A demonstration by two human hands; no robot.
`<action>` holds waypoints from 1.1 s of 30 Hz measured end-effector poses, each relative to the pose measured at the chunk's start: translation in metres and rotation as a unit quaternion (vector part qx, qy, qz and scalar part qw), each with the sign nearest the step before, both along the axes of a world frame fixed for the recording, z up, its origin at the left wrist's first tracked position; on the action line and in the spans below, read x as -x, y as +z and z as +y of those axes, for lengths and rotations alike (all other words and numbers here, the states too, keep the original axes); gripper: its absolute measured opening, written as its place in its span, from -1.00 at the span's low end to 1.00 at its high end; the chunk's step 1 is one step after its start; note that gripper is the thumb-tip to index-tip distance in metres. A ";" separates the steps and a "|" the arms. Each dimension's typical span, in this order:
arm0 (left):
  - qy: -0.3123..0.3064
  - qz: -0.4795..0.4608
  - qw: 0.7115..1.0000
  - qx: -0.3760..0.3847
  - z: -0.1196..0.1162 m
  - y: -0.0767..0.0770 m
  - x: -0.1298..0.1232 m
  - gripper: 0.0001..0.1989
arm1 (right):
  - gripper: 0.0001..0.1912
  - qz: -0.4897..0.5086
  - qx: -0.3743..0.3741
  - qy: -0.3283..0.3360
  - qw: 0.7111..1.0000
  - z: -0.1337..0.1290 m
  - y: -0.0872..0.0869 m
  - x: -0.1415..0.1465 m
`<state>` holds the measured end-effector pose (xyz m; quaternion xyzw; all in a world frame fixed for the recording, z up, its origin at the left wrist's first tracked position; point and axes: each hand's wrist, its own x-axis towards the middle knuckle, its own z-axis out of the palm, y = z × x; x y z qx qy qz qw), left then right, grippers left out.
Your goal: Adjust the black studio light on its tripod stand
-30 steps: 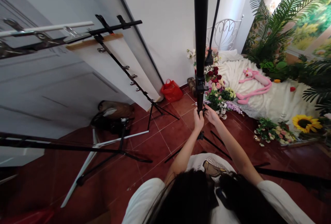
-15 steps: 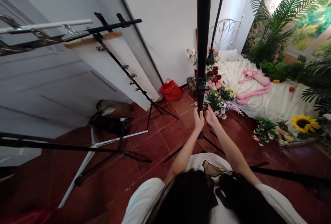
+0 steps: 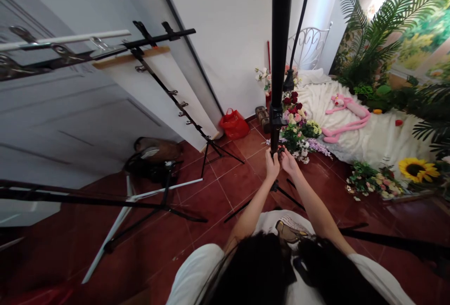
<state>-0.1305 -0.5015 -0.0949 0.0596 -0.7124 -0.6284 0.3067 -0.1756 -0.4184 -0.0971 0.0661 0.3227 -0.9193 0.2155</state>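
A tall black stand pole [image 3: 281, 37] rises upright in front of me, with a black clamp collar [image 3: 277, 117] partway down it. My left hand [image 3: 272, 163] is wrapped round the pole below that collar. On the pole's right side, my right hand [image 3: 287, 160] has its fingers closed on a small black knob [image 3: 281, 150]. Beside the pole hangs a black cable with a plug [image 3: 288, 80]. The stand's dark legs [image 3: 291, 194] spread over the floor below my hands.
At left stand a backdrop frame with metal clips [image 3: 172, 93] and a white stand [image 3: 116, 230]. A red bag [image 3: 234, 124] sits by the wall. Flowers [image 3: 295, 126], a bed with a pink plush toy [image 3: 351, 110] and a sunflower [image 3: 416, 170] are at right. Another black pole [image 3: 390, 239] crosses lower right.
The whole view has shifted slightly, so the pole and my hands appear a little farther right and lower. Both hands keep their hold at the same part of the stand.
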 end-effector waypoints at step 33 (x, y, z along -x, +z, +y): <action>0.079 -0.057 0.995 0.028 0.014 -0.005 -0.028 -0.55 | -0.65 0.043 -0.180 0.000 0.983 0.042 0.000 -0.009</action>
